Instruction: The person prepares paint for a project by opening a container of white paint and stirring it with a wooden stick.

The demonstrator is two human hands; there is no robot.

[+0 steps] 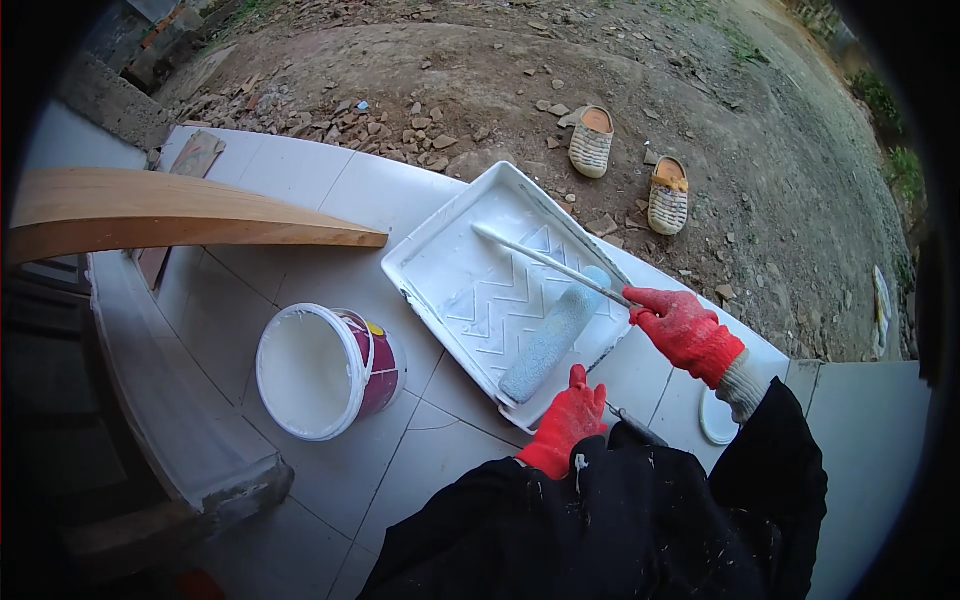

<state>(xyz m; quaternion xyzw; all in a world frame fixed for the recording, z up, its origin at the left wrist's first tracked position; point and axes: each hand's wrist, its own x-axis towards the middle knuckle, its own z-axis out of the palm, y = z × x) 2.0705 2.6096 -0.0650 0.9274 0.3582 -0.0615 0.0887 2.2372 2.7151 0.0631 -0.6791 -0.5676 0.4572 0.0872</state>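
Observation:
My right hand (685, 335), in a red-coated work glove, is closed round one end of a thin stick (545, 262) smeared with white paint. The stick reaches leftward over a white paint tray (440, 318) with a zigzag-ribbed floor. Beneath it a pale blue paint roller (555, 340) lies slantwise across the tray. My left hand (568, 425), also red-gloved, is at the tray's near rim with two fingers showing apart; the rest are hidden. Just right of it, the roller's dark handle (637, 427) points toward my black clothing.
A maroon bucket (383, 375) of white paint stands left of the tray on white tiles (365, 470). A wooden board (200, 215) juts in from the left. A white lid (718, 415) lies at the right. Two clogs (592, 145) are on the stony dirt beyond the tiles.

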